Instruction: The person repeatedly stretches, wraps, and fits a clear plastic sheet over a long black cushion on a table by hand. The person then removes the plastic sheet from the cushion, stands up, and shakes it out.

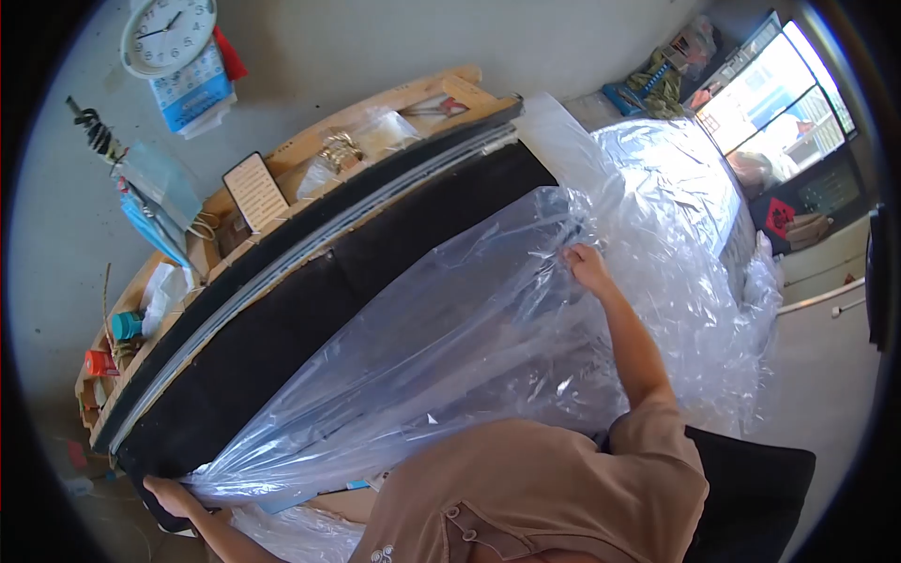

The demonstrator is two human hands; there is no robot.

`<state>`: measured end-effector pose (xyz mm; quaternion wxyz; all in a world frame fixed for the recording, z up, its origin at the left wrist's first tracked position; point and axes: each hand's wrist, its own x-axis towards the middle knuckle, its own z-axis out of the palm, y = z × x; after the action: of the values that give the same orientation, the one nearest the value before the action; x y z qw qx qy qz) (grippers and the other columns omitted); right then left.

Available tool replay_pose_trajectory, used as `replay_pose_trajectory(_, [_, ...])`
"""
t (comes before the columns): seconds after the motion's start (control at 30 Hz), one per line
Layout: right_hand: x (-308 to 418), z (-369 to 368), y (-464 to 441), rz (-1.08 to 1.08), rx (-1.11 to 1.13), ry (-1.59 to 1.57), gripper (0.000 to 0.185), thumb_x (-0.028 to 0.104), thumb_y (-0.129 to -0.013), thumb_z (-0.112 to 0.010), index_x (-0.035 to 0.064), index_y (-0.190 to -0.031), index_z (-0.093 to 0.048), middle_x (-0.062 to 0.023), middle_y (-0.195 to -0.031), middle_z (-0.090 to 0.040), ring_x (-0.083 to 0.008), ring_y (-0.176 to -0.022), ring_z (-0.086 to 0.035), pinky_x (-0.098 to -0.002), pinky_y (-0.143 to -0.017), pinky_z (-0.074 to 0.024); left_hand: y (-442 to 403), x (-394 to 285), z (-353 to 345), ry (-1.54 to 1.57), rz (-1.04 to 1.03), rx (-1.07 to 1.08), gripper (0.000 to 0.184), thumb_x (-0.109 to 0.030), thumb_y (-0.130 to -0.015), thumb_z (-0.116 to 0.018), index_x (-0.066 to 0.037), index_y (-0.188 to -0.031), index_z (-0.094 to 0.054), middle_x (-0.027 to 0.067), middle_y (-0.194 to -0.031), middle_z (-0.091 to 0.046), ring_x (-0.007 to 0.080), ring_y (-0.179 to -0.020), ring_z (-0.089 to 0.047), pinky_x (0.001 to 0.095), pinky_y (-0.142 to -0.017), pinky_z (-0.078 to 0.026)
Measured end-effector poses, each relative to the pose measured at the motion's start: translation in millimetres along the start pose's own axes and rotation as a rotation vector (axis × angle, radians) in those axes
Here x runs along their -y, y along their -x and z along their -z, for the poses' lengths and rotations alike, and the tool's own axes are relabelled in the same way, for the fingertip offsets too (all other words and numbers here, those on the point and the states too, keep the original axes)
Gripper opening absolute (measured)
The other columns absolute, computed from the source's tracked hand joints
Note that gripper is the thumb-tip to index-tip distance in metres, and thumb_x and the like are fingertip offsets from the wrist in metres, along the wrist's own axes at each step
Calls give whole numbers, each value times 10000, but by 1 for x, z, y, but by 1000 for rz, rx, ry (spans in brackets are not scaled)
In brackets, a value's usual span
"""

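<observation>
A clear plastic sheet [422, 328] stretches in long folds between my two hands. My left hand [169, 494] is closed on the gathered end of the sheet, at the lower left corner of a long black panel [282, 338]. Farther off to the right, my right hand [588, 267] pinches the sheet's bunched edge. Part of the black panel lies bare above the sheet, and part shows through it. The fingertips of my left hand are partly hidden.
Behind the panel, a wooden shelf [310, 131] holds a phone [255, 192], a teal-lidded jar [126, 326] and small bags. More crumpled clear plastic [676, 310] heaps at the right. A black chair [760, 479] stands beside me. A clock [169, 33] hangs on the wall.
</observation>
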<state>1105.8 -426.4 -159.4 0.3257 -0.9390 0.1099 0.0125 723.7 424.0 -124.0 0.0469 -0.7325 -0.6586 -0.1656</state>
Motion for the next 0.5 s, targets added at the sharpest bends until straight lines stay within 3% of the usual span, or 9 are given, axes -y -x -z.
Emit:
replay_pose_trajectory(0.07, [1,20,-9,246,28,181,225,233,-889,-524,32,-831,-608,-33,-661,-564,-80,-602,-498,-239,-542,-397,0,8,0,24,-47,-92,350,-353,-948,-268,-176,-1165,-478,178,-1069,-596,412,-927,-570,497,-731,-468])
replay_pose_trajectory(0.17, [163,103,40,417,-591,-426,182,125,-901,-486,20,-896,-634,40,-680,-538,-75,-597,-472,-208,-521,-366,-19,36,-24,135,-87,-161,351,-340,-941,-295,-123,-1128,-497,177,-1071,-591,400,-940,-563,482,-755,-459])
replay_pose_trajectory(0.2, [152,103,46,407,-590,-427,182,125,-901,-486,20,-896,-634,40,-680,-538,-75,-597,-472,-208,-521,-366,-22,37,-23,129,-96,-163,351,-340,-941,-295,-123,-1128,-497,177,-1071,-591,400,-940,-563,482,-755,-459])
replay_pose_trajectory(0.27, [118,107,46,807,-1017,-14,140,82,-874,-500,21,-927,-615,-56,-741,-621,-174,-608,-574,-245,-527,-434,-21,38,-26,171,-27,-161,353,-337,-943,-289,-121,-1125,-501,164,-1083,-589,397,-947,-562,481,-761,-457])
replay_pose_trajectory(0.3, [91,96,29,678,-732,367,177,146,-870,-481,39,-906,-617,-126,-788,-636,-290,-671,-613,-357,-597,-486,-16,39,-30,183,-11,-158,353,-337,-943,-289,-121,-1125,-501,164,-1083,-589,397,-947,-562,481,-761,-457])
replay_pose_trajectory(0.33, [64,73,18,189,-390,635,264,265,-854,-466,62,-882,-633,-147,-836,-635,-349,-758,-609,-451,-683,-482,-13,39,-31,179,-27,-153,351,-315,-947,-291,-100,-1121,-507,166,-1087,-587,389,-947,-565,467,-761,-463])
replay_pose_trajectory(0.4, [-45,28,20,-48,180,946,315,338,-812,-490,94,-949,-634,-165,-946,-626,-356,-899,-595,-485,-798,-452,-16,33,-21,161,-88,-146,348,-272,-954,-296,-57,-1114,-518,168,-1093,-583,371,-947,-570,439,-760,-475])
replay_pose_trajectory(0.43, [-87,7,27,-2,297,1021,282,312,-799,-500,118,-945,-644,-155,-1024,-614,-353,-953,-583,-481,-803,-464,-2,21,-7,142,-101,-139,354,-280,-955,-293,-62,-1120,-519,167,-1087,-586,373,-952,-568,437,-764,-472])
replay_pose_trajectory(0.5, [-52,-8,66,-176,306,828,253,276,-795,-489,139,-930,-653,-158,-996,-618,-345,-970,-573,-485,-796,-468,-1,20,-8,166,-114,-134,354,-282,-956,-294,-63,-1119,-519,166,-1087,-587,374,-952,-568,437,-759,-471])
